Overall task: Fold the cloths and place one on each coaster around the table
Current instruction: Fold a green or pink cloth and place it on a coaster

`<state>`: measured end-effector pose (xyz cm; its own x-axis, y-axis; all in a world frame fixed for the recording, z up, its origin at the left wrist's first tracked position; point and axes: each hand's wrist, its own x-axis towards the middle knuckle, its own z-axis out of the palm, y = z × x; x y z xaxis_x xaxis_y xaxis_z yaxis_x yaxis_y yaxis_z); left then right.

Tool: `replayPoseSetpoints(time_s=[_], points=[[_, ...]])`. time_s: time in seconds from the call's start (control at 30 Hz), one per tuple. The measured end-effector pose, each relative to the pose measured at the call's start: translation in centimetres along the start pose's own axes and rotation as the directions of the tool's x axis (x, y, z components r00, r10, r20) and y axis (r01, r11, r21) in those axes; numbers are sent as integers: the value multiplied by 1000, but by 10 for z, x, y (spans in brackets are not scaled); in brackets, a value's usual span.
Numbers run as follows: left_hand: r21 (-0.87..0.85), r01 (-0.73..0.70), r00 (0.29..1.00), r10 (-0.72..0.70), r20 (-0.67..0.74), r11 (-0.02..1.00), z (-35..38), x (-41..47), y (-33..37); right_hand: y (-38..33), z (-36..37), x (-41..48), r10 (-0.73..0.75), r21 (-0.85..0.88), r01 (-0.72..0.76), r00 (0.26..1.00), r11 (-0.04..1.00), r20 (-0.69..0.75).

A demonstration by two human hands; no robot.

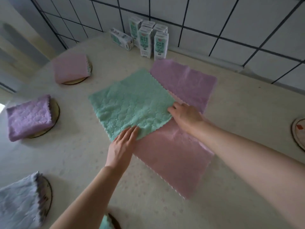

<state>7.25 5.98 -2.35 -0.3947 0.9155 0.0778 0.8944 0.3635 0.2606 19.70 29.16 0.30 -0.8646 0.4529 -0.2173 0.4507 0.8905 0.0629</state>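
Note:
A green cloth (130, 103) lies spread flat in the middle of the table, overlapping a pink cloth (173, 159) and a purple cloth (184, 81). My left hand (122, 146) rests with straight fingers on the green cloth's near corner. My right hand (186, 114) touches the cloth's right corner, fingers bent at the edge. Folded cloths sit on coasters at the left: a pink one (70, 68), a purple one (28, 117) and a grey one (18, 200). A green folded cloth (105, 223) shows at the bottom edge.
Several milk cartons (145, 37) stand at the back by the tiled wall. A coaster (299, 133) with no cloth on it lies at the right edge. The round table (82, 159) has a pale patterned cover.

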Motion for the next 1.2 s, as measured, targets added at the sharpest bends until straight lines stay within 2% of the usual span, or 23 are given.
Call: replayPoseSetpoints(time_s=[0.07, 0.13, 0.2, 0.27, 0.37, 0.4, 0.47, 0.53, 0.67, 0.77, 0.87, 0.97, 1.2], points=[[-24, 50, 999, -50, 14, 998, -5, 1, -5, -1, -6, 4, 10, -36, -10, 1000, 999, 1], [-22, 94, 995, -93, 18, 995, -10, 2, -13, -1, -14, 9, 62, 5, -61, 998, 998, -20], [-26, 154, 988, -154, 6, 988, -19, 2, -20, 2, -22, 15, 158, 110, -150, 985, 983, -71], [-55, 240, 970, -241, -20, 969, -33, 3, -22, 5, -29, 16, 220, 247, -198, 973, 949, -63], [-165, 311, 941, -328, -83, 936, -54, 5, -16, -1, -34, 0, 64, 358, -82, 996, 930, 62], [-200, 304, 939, -328, -99, 931, -60, 6, -13, -7, -32, -8, 18, 339, -56, 993, 939, 113], [-264, 240, 951, -281, -129, 934, -70, 7, -9, -17, -24, -17, 20, 303, -72, 985, 950, 171], [-321, 158, 964, -216, -154, 934, -80, 9, -6, -23, -15, -16, 73, 303, -110, 989, 947, 132], [-379, 114, 960, -200, -197, 919, -99, 13, -2, -23, -12, -4, 209, 505, -177, 978, 845, -7], [-421, 191, 941, -287, -179, 887, -111, 17, 1, -27, -22, -1, 233, 641, -195, 972, 743, 25], [-429, 159, 943, -265, -199, 889, -121, 21, 6, -33, -26, -5, 159, 611, -182, 983, 770, 92], [-404, 113, 954, -213, -211, 908, -126, 22, 8, -35, -20, -13, 99, 536, -125, 992, 835, 77], [-366, 58, 968, -142, -207, 929, -127, 18, 4, -51, -12, -18, 162, 301, -148, 987, 942, -22]])
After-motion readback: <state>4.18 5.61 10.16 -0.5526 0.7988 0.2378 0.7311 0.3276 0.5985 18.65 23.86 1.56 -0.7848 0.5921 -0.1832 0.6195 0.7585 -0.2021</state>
